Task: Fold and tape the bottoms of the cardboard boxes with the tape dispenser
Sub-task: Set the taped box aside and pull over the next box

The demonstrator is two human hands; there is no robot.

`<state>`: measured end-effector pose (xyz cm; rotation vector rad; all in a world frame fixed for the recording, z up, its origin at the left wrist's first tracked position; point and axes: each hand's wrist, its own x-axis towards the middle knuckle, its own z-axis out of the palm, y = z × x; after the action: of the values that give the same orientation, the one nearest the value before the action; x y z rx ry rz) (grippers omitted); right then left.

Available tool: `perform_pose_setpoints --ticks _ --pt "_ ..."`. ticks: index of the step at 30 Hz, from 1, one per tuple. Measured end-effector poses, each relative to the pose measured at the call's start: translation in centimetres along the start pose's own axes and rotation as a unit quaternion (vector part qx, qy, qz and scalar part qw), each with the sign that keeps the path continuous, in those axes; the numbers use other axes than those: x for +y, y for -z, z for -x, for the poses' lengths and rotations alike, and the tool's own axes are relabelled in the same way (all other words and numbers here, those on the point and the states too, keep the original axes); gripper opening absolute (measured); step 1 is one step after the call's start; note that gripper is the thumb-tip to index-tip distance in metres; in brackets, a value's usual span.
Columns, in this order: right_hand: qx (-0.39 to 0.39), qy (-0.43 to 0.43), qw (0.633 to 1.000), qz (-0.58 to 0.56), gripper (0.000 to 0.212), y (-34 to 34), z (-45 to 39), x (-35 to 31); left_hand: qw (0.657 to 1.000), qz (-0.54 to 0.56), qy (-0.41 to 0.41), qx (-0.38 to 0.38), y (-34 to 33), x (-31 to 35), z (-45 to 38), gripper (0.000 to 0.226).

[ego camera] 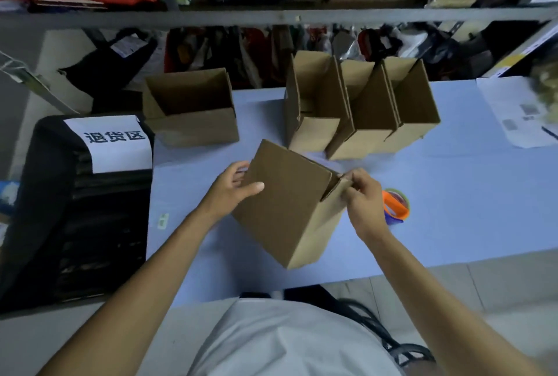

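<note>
Head view, looking down on a pale blue table (pixel 437 200). At the centre, a cardboard box (pixel 287 209) is held tilted above the table, one broad face turned up toward the camera and a short flap at its 2 o'clock corner bent over. The left hand (pixel 234 186) holds the box's 9 o'clock edge, thumb laid across the upper face and fingers curled behind the panel. The right hand (pixel 362 194) pinches the folded flap at the box's 3 o'clock edge between thumb and fingertips. Just beyond the right hand, at 3 o'clock, the tape dispenser (pixel 395 206) lies on the table, showing an orange handle and a roll of tape; it is partly hidden by the wrist. At 12 to 1 o'clock, three open boxes (pixel 362 109) stand in a row, sides touching. At 11 o'clock, a single open box (pixel 190 106) stands at the table's far left corner. At 9 o'clock, beside the table, a black crate (pixel 75 224) carries a white printed label (pixel 116 141). At 2 o'clock, printed papers (pixel 513 109) lie on the table. A cluttered shelf (pixel 271 16) spans 12 o'clock.
</note>
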<state>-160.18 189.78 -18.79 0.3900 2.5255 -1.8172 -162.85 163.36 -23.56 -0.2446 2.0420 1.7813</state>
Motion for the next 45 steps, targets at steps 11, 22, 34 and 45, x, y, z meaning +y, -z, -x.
perform_pose_setpoints --ticks 11,22,34,45 --pt "-0.037 -0.146 0.981 -0.120 0.032 -0.3 0.6 2.4 0.974 0.173 0.089 -0.117 -0.7 -3.2 3.1 0.046" --pt "-0.098 -0.282 0.953 -0.050 0.078 -1.2 -0.1 3.6 0.994 -0.113 0.009 0.011 -4.0 -0.5 2.3 0.106" --pt "-0.154 -0.174 0.973 -0.002 0.086 -1.1 0.7 5.0 0.950 -0.307 0.011 0.060 -5.7 0.5 1.8 0.095" --pt "-0.303 -0.149 0.901 0.272 0.140 -2.2 3.3 7.0 0.943 -0.234 0.156 0.178 -3.8 -1.9 1.1 0.065"
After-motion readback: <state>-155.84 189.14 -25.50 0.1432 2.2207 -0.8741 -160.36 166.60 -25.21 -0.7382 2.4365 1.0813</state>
